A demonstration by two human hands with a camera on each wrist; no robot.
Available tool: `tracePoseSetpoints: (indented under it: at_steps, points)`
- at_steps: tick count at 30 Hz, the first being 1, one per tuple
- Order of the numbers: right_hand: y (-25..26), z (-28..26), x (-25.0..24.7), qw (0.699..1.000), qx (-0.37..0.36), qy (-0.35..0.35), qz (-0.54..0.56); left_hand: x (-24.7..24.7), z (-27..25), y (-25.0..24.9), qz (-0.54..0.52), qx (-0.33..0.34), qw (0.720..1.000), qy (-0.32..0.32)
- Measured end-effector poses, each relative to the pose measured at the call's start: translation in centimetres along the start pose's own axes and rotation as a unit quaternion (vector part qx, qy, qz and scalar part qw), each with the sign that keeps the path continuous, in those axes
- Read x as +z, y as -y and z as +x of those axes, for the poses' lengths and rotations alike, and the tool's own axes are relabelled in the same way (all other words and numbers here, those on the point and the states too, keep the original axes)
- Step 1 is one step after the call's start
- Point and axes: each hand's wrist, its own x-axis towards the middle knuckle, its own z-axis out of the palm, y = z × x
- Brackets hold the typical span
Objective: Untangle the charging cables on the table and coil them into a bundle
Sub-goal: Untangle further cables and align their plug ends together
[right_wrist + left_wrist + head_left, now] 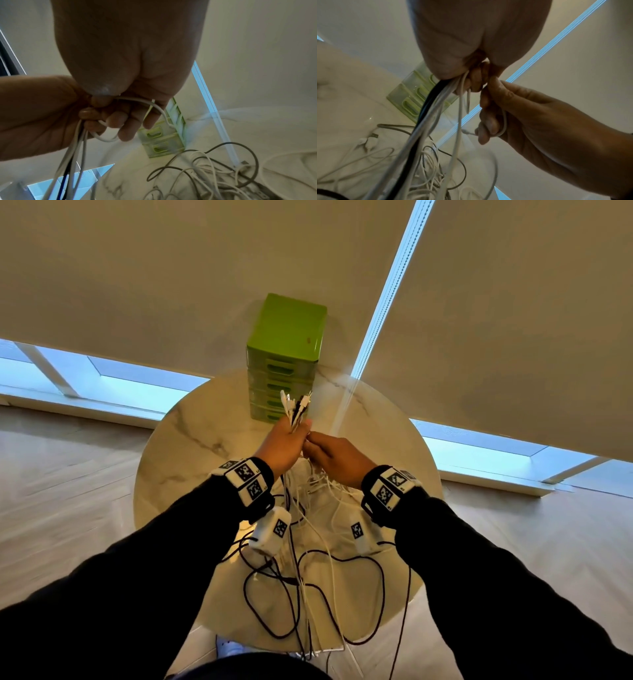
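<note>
over round marble table (191, 440) | left hand (282, 445) grip fists smooth cables (295, 409) | right hand (337, 460) grip pinches thin white cable (154, 106)

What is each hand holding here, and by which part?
Left hand grips the gathered cables just below their plug ends. Right hand holds a loop of one white cable.

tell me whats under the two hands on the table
Under the left hand and right hand, loose white and black cables hang onto the round marble table. The arms hide part of the pile.
</note>
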Motion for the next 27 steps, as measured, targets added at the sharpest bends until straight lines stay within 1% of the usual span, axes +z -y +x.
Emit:
tracePoseSetpoints:
  at_steps: [2, 4, 5, 7, 8, 9, 11, 15, 18, 20, 22, 24, 27]
  points:
    - [-0.7, -0.4, 0.1, 1.0, 0.004, 0.006, -0.009, -0.1, 0.2, 0.1, 0.022, 0.017, 1.0, -0.004]
    - [-1.8, -1.1, 0.0, 0.999, 0.017, 0.016, -0.042, -0.5, 0.1, 0.0, 0.041, 0.029, 0.998, -0.033]
    - [-2.5, -1.5, -0.1, 0.997, 0.025, 0.022, -0.076, -0.6, 0.0, -0.1, 0.037, 0.036, 0.997, -0.049]
    - [-4.3, -2.3, -0.5, 0.984, 0.064, 0.029, -0.163, -0.7, 0.0, 0.1, 0.015, 0.04, 0.997, -0.06]
    - [-5.1, -2.6, -0.8, 0.976, 0.095, 0.029, -0.191, -0.5, 0.0, 0.1, 0.014, 0.044, 0.997, -0.056]
    - [-5.8, -3.1, -1.0, 0.973, 0.124, 0.027, -0.194, 0.0, 0.0, 0.1, 0.024, 0.048, 0.997, -0.049]
    - [-6.3, -3.9, -1.5, 0.978, 0.152, 0.021, -0.145, 1.5, -0.4, -0.5, 0.037, 0.068, 0.997, -0.023]
    - [-4.8, -5.3, -2.0, 0.992, 0.118, -0.021, -0.037, 5.7, -1.6, -1.9, 0.053, 0.107, 0.992, 0.036]
    - [-4.6, -7.3, -2.8, 0.988, 0.135, -0.069, 0.042, 8.2, -1.8, -2.3, 0.056, 0.125, 0.988, 0.067]
    - [-5.2, -9.8, -3.7, 0.981, 0.146, -0.112, 0.055, 9.7, -1.8, -2.7, 0.053, 0.131, 0.987, 0.082]
    - [-6.1, -12.5, -4.6, 0.977, 0.162, -0.134, 0.04, 11.0, -2.1, -3.4, 0.032, 0.116, 0.989, 0.085]
    - [-7.1, -15.1, -5.3, 0.97, 0.203, -0.132, 0.027, 12.3, -2.3, -4.0, 0.002, 0.098, 0.991, 0.089]
    - [-9.8, -19.3, -5.7, 0.946, 0.315, -0.077, 0.013, 14.1, -2.4, -4.5, -0.071, 0.061, 0.989, 0.112]
